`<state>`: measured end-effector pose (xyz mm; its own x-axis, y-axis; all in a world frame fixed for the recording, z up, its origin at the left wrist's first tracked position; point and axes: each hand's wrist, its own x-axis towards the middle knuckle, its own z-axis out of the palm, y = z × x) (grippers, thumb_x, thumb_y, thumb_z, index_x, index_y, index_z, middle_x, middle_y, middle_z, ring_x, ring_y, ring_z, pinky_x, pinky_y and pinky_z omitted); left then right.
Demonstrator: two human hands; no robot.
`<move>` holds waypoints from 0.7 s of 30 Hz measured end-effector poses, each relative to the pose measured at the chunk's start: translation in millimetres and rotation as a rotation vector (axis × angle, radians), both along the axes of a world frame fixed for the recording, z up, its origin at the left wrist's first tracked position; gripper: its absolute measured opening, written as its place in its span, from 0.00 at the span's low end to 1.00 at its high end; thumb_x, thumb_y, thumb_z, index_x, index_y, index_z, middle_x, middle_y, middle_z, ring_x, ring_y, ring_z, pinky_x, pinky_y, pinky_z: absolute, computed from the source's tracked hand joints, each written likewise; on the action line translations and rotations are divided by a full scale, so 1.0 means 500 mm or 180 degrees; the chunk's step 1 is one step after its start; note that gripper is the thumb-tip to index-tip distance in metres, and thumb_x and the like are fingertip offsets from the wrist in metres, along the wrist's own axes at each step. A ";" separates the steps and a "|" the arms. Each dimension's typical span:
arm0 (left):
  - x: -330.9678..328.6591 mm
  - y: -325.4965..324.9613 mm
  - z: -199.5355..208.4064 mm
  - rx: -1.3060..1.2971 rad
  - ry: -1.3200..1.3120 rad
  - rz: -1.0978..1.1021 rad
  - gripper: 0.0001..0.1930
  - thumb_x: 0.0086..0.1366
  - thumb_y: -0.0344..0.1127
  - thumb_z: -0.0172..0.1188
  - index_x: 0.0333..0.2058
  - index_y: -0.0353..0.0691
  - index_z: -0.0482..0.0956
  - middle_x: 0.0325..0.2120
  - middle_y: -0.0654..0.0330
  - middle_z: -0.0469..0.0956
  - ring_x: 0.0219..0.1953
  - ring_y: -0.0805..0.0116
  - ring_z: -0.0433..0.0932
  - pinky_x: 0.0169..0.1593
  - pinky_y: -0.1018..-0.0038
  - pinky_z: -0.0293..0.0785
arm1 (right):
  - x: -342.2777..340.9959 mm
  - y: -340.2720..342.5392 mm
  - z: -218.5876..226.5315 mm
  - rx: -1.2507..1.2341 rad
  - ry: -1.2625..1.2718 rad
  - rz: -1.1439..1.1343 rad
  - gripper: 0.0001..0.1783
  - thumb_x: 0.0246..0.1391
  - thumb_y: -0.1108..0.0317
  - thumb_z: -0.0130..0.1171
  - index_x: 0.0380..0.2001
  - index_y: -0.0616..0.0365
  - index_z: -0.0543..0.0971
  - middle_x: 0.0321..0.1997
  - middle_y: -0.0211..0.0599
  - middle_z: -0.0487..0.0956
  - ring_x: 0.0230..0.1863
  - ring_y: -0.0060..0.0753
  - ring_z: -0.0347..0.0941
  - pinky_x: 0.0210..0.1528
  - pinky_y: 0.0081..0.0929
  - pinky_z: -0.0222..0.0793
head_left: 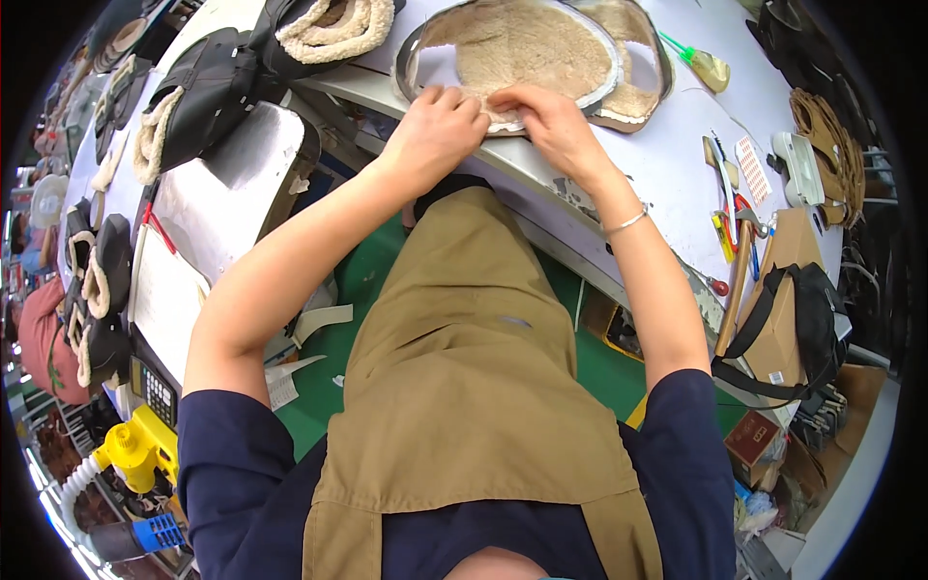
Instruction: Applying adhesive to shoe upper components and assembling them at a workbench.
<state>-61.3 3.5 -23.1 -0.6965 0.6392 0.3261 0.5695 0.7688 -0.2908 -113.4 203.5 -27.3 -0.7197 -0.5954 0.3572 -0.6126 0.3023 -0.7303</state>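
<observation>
A fleece-lined shoe upper lies at the table's edge in front of me, cream pile facing up, with a pale strip along its dark rim. At its near edge my left hand is closed, fingers curled and pressed onto the rim. Just right of it, my right hand pinches the same edge between thumb and fingers. Both hands nearly touch each other. What lies under the fingertips is hidden. Partly beneath this piece, on its right, is a second fleece-lined upper.
Black fleece-lined shoes stand at the left. A green-tipped squeeze bottle lies at the back right. Along the right are a hammer, a white brush, a cardboard box and a black bag. A yellow tool sits lower left.
</observation>
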 end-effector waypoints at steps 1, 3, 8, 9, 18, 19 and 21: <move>0.008 -0.005 -0.002 -0.0007 -0.0004 0.0009 0.09 0.51 0.32 0.59 0.32 0.42 0.73 0.30 0.61 0.71 0.40 0.62 0.73 0.48 0.67 0.71 | -0.008 0.010 -0.014 -0.0102 -0.0265 0.0026 0.16 0.54 0.80 0.48 0.45 0.61 0.79 0.41 0.39 0.80 0.46 0.34 0.77 0.51 0.28 0.70; 0.041 -0.007 -0.003 0.0732 -0.0300 0.0144 0.11 0.49 0.29 0.61 0.34 0.39 0.73 0.31 0.57 0.71 0.40 0.55 0.73 0.50 0.62 0.71 | -0.012 0.015 -0.025 -0.0204 -0.0553 0.0064 0.17 0.54 0.79 0.49 0.46 0.61 0.78 0.42 0.39 0.80 0.47 0.35 0.77 0.52 0.29 0.70; 0.066 -0.001 0.009 0.1627 -0.0950 0.0584 0.13 0.53 0.29 0.62 0.38 0.36 0.75 0.34 0.53 0.73 0.42 0.51 0.73 0.47 0.62 0.73 | 0.011 0.016 -0.007 0.0295 -0.0018 0.0113 0.17 0.48 0.76 0.53 0.44 0.57 0.79 0.42 0.38 0.79 0.46 0.40 0.74 0.49 0.32 0.70; 0.063 -0.001 0.008 0.1695 -0.1023 0.0619 0.13 0.53 0.29 0.62 0.39 0.36 0.75 0.35 0.53 0.73 0.42 0.52 0.73 0.46 0.62 0.73 | 0.011 0.015 -0.007 0.0264 0.0140 0.0096 0.17 0.46 0.75 0.53 0.41 0.56 0.80 0.40 0.38 0.79 0.45 0.44 0.74 0.48 0.35 0.71; 0.070 0.005 -0.012 0.1393 -0.0756 0.0563 0.28 0.47 0.25 0.64 0.51 0.43 0.75 0.41 0.60 0.74 0.43 0.57 0.73 0.45 0.66 0.75 | 0.017 0.013 -0.027 0.0384 0.0861 0.0009 0.15 0.44 0.73 0.61 0.39 0.49 0.83 0.38 0.30 0.78 0.43 0.39 0.73 0.46 0.34 0.72; 0.071 0.002 -0.017 0.1196 -0.0746 0.0530 0.32 0.46 0.26 0.65 0.54 0.44 0.74 0.42 0.61 0.73 0.43 0.58 0.72 0.46 0.67 0.75 | 0.017 0.016 -0.030 0.0379 0.0859 0.0012 0.15 0.44 0.73 0.61 0.39 0.49 0.83 0.38 0.30 0.78 0.43 0.39 0.73 0.46 0.34 0.72; 0.074 -0.005 -0.023 0.0920 -0.0598 0.0451 0.33 0.45 0.26 0.65 0.55 0.44 0.74 0.42 0.61 0.73 0.43 0.59 0.72 0.47 0.67 0.75 | 0.017 0.023 -0.034 0.0339 0.0975 0.0205 0.16 0.42 0.77 0.61 0.38 0.50 0.84 0.37 0.29 0.78 0.44 0.39 0.73 0.44 0.32 0.73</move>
<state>-24.5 1.0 -34.7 -0.8363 0.4324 0.3372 0.4743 0.8790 0.0491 -104.9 214.9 -44.4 -0.5482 -0.6818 0.4844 -0.8191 0.3207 -0.4756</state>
